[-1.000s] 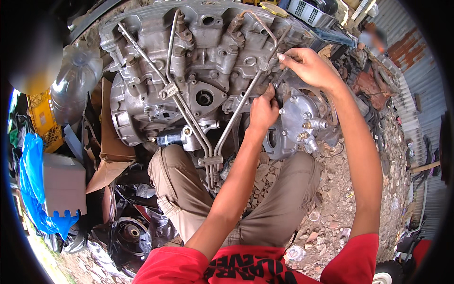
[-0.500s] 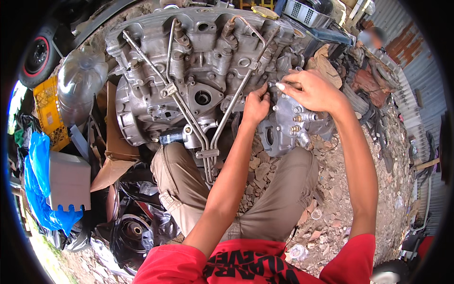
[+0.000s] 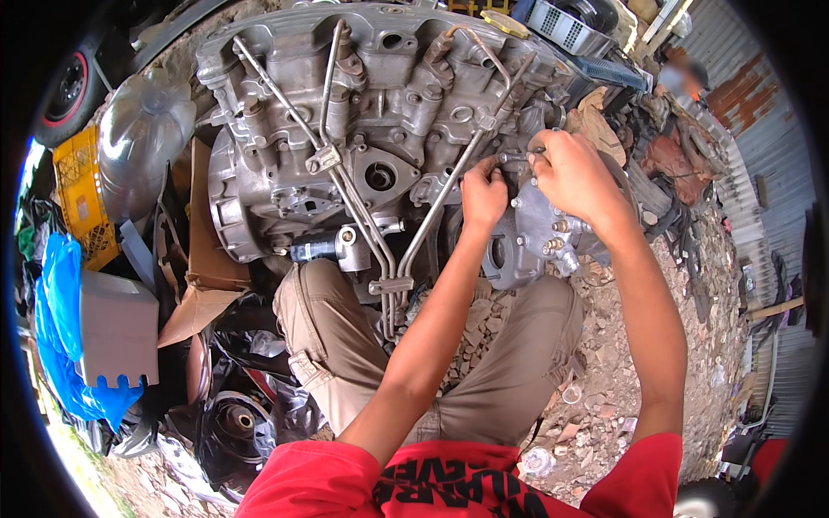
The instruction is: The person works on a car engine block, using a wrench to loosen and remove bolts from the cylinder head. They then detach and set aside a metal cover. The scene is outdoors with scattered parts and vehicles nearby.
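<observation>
A small bolt-like metal piece (image 3: 516,157) spans the gap between my two hands, above the grey metal pump housing (image 3: 537,226). My left hand (image 3: 484,197) is closed, its thumb and forefinger pinched at the piece's left end. On the other end, the curled fingers of my right hand (image 3: 572,177) grip it, partly hiding it. Bolts and brass-coloured fittings stud the housing, which rests by my right knee. Just left of my left hand stands a large grey engine block (image 3: 380,112), with bent metal pipes (image 3: 354,203) running down its front.
On the left lie a cardboard box (image 3: 203,250), a yellow crate (image 3: 85,194), a clear plastic bottle (image 3: 145,147) and a blue plastic bag (image 3: 62,324). Rubble (image 3: 617,345) covers the ground at right. A blue-grey basket (image 3: 566,30) sits behind the engine.
My view has shifted slightly, so the engine appears a little farther right. Both hands stay close together, and more of the small metal piece shows between their fingers.
</observation>
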Demonstrator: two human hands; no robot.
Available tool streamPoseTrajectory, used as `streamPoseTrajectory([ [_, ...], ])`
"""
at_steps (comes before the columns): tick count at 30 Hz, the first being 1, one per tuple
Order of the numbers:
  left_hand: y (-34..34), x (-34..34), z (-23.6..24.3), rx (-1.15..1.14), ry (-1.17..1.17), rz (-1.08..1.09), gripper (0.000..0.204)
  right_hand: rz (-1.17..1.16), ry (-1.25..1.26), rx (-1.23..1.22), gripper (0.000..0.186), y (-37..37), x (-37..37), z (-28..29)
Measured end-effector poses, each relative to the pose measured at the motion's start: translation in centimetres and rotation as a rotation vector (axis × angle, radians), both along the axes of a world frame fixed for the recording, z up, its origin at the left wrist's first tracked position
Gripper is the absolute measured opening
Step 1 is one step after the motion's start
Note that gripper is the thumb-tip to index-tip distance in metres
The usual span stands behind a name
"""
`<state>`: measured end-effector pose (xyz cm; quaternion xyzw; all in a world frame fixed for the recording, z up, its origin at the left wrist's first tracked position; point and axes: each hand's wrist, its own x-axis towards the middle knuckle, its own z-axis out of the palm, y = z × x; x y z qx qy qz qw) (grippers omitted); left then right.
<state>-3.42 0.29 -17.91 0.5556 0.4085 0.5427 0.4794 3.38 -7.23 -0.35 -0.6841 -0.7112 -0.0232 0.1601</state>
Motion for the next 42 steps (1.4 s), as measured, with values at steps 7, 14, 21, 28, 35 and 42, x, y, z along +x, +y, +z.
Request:
streamPoseTrajectory([
  [7,-0.2,0.8,-0.2,-0.208,-0.351,-0.065,0.023,-0.036,-0.042,0.046,0.012,0.8,-0.7,0.2],
  [14,-0.8,0.1,0.8,-0.311,-0.499,-0.095,0.019,-0.029,-0.125,0.019,0.017,0.0,-2.3,0.0],
  [21,-0.5,1.2,-0.2,-0.247,-0.510,-0.071,0.026,-0.072,0.016,0.060,0.024,4.1,0.6,0.2],
  [28,-1.0,0.9,0.4,-0.216,-0.376,-0.037,0.027,-0.117,0.031,0.108,0.026,6.9,1.2,-0.2],
  [35,-0.6,0.2,-1.1,0.177,0.140,0.073,0.038,-0.164,-0.047,0.003,0.024,7.1,2.4,-0.5],
  [42,-0.8,-0.9,0.7,0.135,0.255,-0.059,0.039,0.004,-0.129,0.072,0.021,5.6,2.1,-0.7],
])
